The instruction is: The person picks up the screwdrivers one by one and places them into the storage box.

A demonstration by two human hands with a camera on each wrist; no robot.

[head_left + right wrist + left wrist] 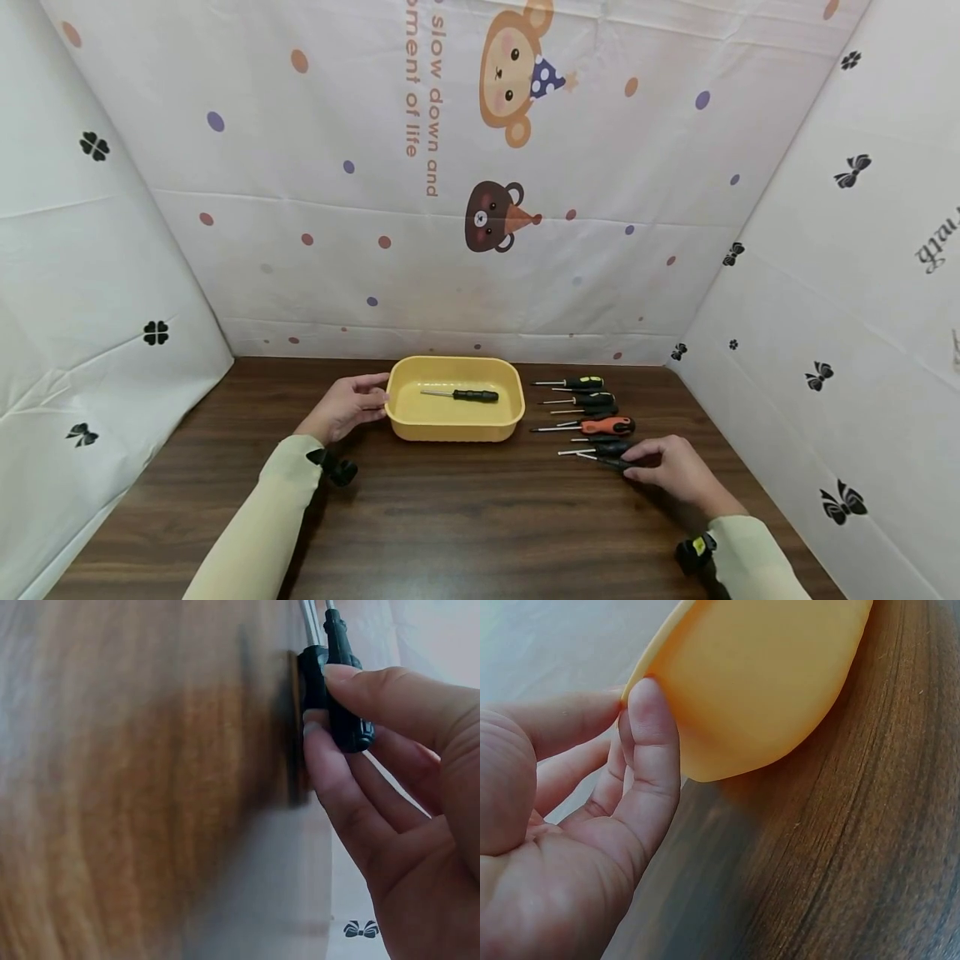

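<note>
My left hand [347, 410] pinches the left rim of a yellow plastic basin [453, 432] between thumb and fingers; the left wrist view shows the rim between them. Inside the basin lies one black-handled screwdriver [476, 396], its shaft toward the left. Over at the right end of a row of tools, my right hand [678, 475] pinches the handle of a black screwdriver [346, 724]. Another dark-handled screwdriver [311, 679] lies right beside it, touched by a fingertip. Part of the held handle is hidden by the thumb.
Several more screwdrivers lie in a column right of the basin, among them an orange-handled one [607, 427] and a black-and-yellow one [585, 382]. All rest on a dark wooden table [465, 525]. Printed white cloth walls [375, 275] enclose its back and sides.
</note>
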